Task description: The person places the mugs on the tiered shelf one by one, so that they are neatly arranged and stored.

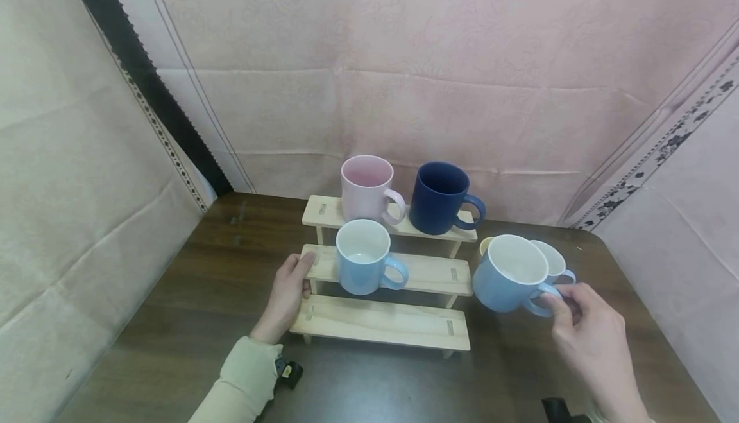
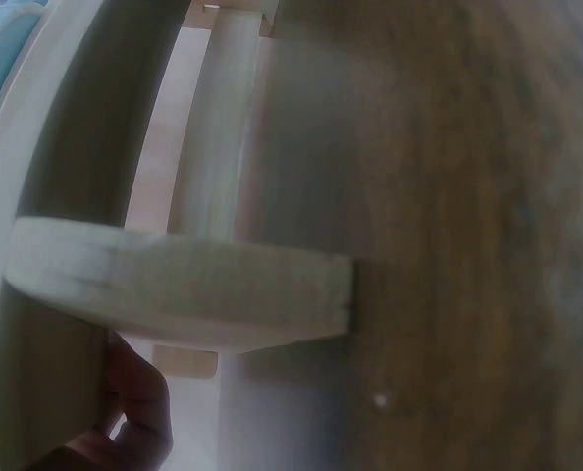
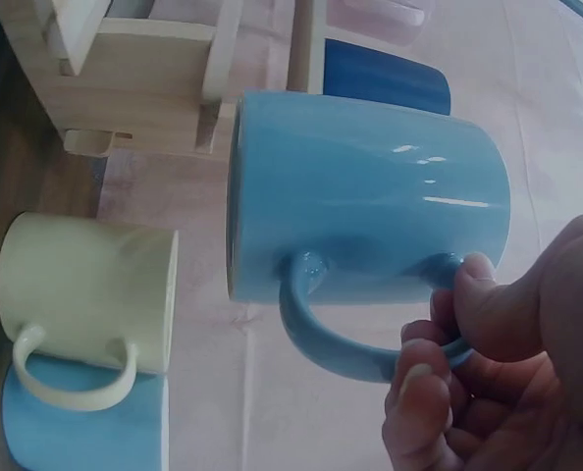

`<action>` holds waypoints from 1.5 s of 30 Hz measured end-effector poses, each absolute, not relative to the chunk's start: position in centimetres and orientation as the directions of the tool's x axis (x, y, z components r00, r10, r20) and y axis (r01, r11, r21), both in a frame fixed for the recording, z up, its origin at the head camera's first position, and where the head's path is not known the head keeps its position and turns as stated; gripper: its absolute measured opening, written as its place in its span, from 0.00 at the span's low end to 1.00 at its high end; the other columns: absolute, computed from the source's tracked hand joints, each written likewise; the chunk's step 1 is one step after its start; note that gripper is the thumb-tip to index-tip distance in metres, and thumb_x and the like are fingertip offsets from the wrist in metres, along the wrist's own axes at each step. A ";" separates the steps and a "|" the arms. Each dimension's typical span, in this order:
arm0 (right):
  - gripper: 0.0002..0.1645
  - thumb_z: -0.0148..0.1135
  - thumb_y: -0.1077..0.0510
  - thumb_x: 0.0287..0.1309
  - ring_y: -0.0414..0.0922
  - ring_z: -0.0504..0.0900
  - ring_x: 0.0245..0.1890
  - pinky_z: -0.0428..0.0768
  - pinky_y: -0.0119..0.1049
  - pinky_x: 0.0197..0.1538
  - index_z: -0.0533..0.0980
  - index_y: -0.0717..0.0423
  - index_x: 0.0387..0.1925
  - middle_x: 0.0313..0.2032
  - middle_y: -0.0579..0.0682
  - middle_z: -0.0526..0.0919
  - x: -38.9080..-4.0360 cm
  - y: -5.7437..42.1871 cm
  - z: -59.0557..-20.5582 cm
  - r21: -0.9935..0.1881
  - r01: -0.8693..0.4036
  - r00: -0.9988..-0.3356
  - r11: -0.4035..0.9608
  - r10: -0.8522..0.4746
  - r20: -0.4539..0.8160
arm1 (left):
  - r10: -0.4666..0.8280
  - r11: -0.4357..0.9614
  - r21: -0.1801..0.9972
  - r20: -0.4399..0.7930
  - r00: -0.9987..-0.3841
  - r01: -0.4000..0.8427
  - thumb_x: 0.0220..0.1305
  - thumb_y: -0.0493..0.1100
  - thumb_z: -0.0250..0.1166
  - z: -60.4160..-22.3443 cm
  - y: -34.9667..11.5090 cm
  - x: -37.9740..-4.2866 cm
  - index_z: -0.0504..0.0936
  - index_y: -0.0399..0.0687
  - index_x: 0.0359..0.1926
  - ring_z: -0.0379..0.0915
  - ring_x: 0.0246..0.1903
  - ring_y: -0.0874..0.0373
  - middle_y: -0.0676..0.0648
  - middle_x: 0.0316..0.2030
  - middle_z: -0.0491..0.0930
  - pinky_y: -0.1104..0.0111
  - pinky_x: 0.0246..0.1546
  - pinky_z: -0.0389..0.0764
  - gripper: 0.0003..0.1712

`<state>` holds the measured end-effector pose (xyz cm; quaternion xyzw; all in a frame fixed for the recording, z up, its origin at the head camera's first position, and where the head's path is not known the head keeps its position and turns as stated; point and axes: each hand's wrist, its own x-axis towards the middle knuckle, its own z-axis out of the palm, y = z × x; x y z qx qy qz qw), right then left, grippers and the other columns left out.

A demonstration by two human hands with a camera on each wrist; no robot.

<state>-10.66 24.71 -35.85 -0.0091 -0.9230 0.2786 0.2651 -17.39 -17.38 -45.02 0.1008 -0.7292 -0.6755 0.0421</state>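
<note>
Left hand: curled, pinching left end of rack
Held mug: raised, right of rack
Right hand: pinches only its handle — pivoting could clip rack
Navy mug: atop rack — a left-hand tug could topple it

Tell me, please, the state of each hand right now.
Left hand: gripping the middle wooden shelf by its left end.
Right hand: holding a light blue mug by its handle.

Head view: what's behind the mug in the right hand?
A sliver of a yellow mug and the rim and handle of another light-blue mug; the held mug covers much of both.
</note>
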 end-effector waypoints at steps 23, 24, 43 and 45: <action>0.03 0.67 0.66 0.57 0.43 0.69 0.21 0.69 0.32 0.23 0.79 0.60 0.31 0.23 0.47 0.72 -13.4 20.0 -36.3 -0.519 -0.303 -0.878 0.800 -0.022 0.478 | -0.196 0.062 0.994 -0.074 -0.978 -0.088 0.72 0.61 0.51 -45.1 -17.4 -17.4 0.69 0.41 0.39 0.62 0.21 0.55 0.49 0.23 0.64 0.68 0.25 0.67 0.26; 0.03 0.67 0.66 0.57 0.43 0.69 0.21 0.69 0.32 0.23 0.79 0.60 0.31 0.23 0.48 0.73 -13.5 19.8 -36.3 -0.522 -0.306 -0.880 0.796 -0.027 0.475 | -0.197 0.062 0.994 -0.073 -0.978 -0.087 0.72 0.61 0.51 -45.1 -17.4 -17.4 0.69 0.41 0.39 0.62 0.21 0.55 0.48 0.23 0.64 0.68 0.25 0.67 0.25; 0.04 0.68 0.62 0.58 0.44 0.72 0.25 0.72 0.33 0.27 0.80 0.59 0.34 0.26 0.49 0.76 -14.0 17.8 -36.1 -0.599 -0.300 -0.917 0.742 -0.051 0.396 | -0.195 0.066 0.995 -0.065 -0.979 -0.080 0.72 0.61 0.51 -45.0 -17.4 -17.5 0.69 0.41 0.38 0.62 0.20 0.55 0.49 0.22 0.64 0.68 0.25 0.67 0.26; 0.05 0.68 0.61 0.59 0.44 0.72 0.25 0.72 0.33 0.27 0.80 0.59 0.34 0.25 0.49 0.76 -13.9 17.7 -36.1 -0.604 -0.297 -0.921 0.740 -0.054 0.386 | -0.193 0.067 0.995 -0.064 -0.979 -0.079 0.72 0.61 0.51 -45.1 -17.4 -17.5 0.69 0.40 0.38 0.62 0.19 0.56 0.49 0.22 0.64 0.68 0.25 0.67 0.26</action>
